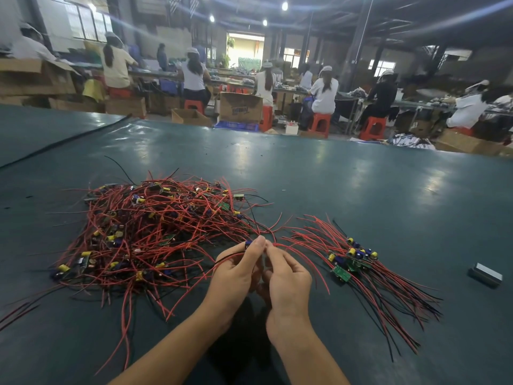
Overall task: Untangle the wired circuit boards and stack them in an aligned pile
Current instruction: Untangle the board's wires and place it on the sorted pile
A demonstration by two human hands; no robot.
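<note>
Green mat (361,176), left hand (236,273), right hand (288,276) pinching 1 wired board (248,243) beside tangle (155,226)

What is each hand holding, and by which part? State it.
The left hand pinches a wired circuit board at its board end; right hand pinches a red wire beside it.

Left hand (236,273) and right hand (288,276) around one small red-wired circuit board (248,243), between tangled red-wired board heap (150,232) and neat green-board pile (352,259).

Left hand (236,273) and right hand (287,276) hide most of the pinched board (248,244) — the tangled heap (150,226) buries others.
</note>
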